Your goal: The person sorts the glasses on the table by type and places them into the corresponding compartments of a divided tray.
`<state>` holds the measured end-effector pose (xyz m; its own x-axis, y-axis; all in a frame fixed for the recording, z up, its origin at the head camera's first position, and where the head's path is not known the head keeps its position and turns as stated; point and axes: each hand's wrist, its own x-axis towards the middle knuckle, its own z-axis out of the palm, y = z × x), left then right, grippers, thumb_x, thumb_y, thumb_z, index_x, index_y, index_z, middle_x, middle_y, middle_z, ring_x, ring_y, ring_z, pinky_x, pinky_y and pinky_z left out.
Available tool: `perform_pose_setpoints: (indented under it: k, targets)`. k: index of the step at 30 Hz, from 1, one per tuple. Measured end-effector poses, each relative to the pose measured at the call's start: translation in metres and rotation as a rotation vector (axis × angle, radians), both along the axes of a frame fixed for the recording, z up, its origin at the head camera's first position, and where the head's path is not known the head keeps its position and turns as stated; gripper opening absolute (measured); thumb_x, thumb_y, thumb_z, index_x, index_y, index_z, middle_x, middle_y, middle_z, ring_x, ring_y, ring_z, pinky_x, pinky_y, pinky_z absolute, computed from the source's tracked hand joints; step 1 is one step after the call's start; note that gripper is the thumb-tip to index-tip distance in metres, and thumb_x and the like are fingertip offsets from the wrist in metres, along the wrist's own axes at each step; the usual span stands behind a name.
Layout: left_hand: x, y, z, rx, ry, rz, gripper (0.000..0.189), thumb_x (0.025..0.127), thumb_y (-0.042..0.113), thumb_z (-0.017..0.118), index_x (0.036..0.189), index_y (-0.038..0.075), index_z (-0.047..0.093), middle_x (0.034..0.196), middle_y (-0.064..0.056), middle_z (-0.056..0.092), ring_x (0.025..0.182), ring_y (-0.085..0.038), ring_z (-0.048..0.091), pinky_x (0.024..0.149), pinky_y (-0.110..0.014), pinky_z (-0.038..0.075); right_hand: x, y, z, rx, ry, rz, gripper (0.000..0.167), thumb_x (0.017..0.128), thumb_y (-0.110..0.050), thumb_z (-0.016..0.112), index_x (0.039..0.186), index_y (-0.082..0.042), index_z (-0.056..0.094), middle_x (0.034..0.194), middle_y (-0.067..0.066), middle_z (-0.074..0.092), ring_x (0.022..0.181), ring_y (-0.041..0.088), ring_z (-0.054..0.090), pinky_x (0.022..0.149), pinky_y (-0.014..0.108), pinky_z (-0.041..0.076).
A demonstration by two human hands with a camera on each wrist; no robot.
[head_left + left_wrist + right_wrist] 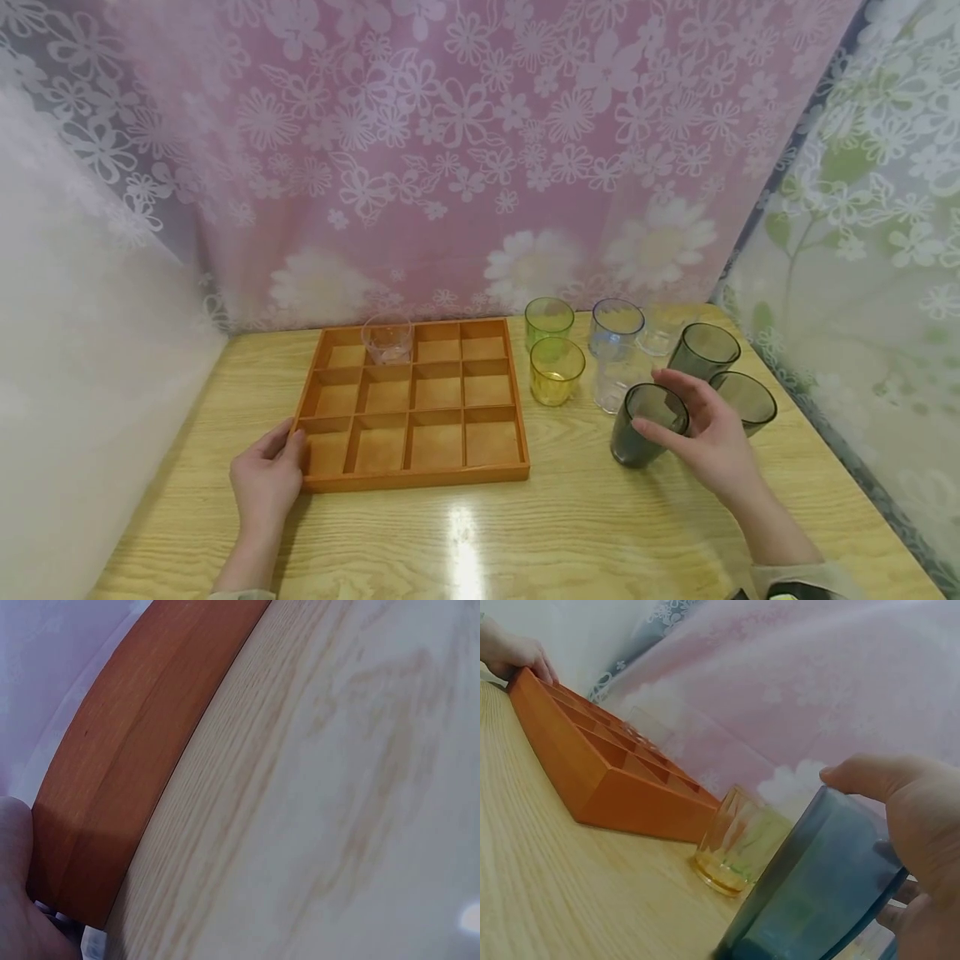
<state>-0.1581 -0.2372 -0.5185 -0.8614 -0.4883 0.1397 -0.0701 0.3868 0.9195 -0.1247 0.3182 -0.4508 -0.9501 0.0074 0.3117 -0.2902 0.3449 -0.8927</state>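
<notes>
My left hand point(267, 477) grips the near left corner of a wooden compartment tray point(420, 481), thumb over the rim. In the left wrist view the tray's outer wall point(112, 765) runs up from that hand's fingers. A clear glass point(387, 342) sits in the back row, second compartment from the left. To the right of the tray, my right hand point(712, 437) holds a dark grey drinking glass point(637, 437) between thumb and fingers near its rim. In the right wrist view this grey glass point(810, 885) looks bluish, and its base is cut off by the frame's edge.
Between tray and right hand stand a yellow glass point(555, 375) and a green glass point(547, 321). Behind are a blue-rimmed glass point(617, 329) and clear glasses point(660, 333). Two more dark glasses point(701, 354) stand at the right. A flowered curtain point(450, 167) hangs behind the table.
</notes>
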Motion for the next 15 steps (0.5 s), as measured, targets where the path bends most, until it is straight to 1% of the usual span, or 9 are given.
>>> perform_pose_setpoints:
  k: [4, 7, 11, 15]
  targets:
    - [0.001, 0.001, 0.003, 0.010, -0.001, -0.004, 0.031, 0.101, 0.014, 0.074, 0.129, -0.002, 0.075, 0.123, -0.020, 0.073, 0.097, 0.008, 0.063, 0.076, -0.005, 0.050, 0.000, 0.000, -0.008, -0.091, 0.012, 0.020, 0.073, 0.086, 0.013, 0.082, 0.150, 0.005, 0.047, 0.146, 0.002, 0.059, 0.136, 0.014, 0.051, 0.108, 0.017, 0.042]
    - [0.001, 0.001, 0.004, 0.020, -0.001, -0.010, 0.032, 0.101, 0.013, 0.074, 0.129, -0.002, 0.074, 0.123, -0.021, 0.072, 0.092, 0.015, 0.059, 0.076, -0.005, 0.050, 0.001, 0.000, -0.014, -0.148, 0.015, 0.035, 0.075, 0.085, 0.016, 0.081, 0.151, 0.006, 0.047, 0.147, 0.005, 0.059, 0.136, 0.018, 0.052, 0.108, 0.019, 0.043]
    - [0.001, 0.001, 0.003, 0.031, -0.003, -0.012, 0.032, 0.101, 0.013, 0.074, 0.129, -0.003, 0.074, 0.124, -0.021, 0.072, 0.091, 0.017, 0.058, 0.076, -0.006, 0.050, 0.003, -0.003, -0.019, -0.166, -0.012, 0.038, 0.078, 0.085, 0.015, 0.082, 0.153, 0.000, 0.047, 0.148, 0.010, 0.058, 0.135, 0.015, 0.054, 0.105, 0.019, 0.047]
    - [0.000, 0.000, 0.002, 0.038, -0.004, -0.015, 0.032, 0.102, 0.013, 0.073, 0.130, -0.002, 0.074, 0.125, -0.021, 0.072, 0.092, 0.015, 0.059, 0.076, -0.006, 0.051, 0.005, -0.005, -0.023, -0.125, -0.031, 0.014, 0.081, 0.084, 0.011, 0.085, 0.155, -0.003, 0.046, 0.146, 0.015, 0.058, 0.132, 0.012, 0.057, 0.101, 0.017, 0.050]
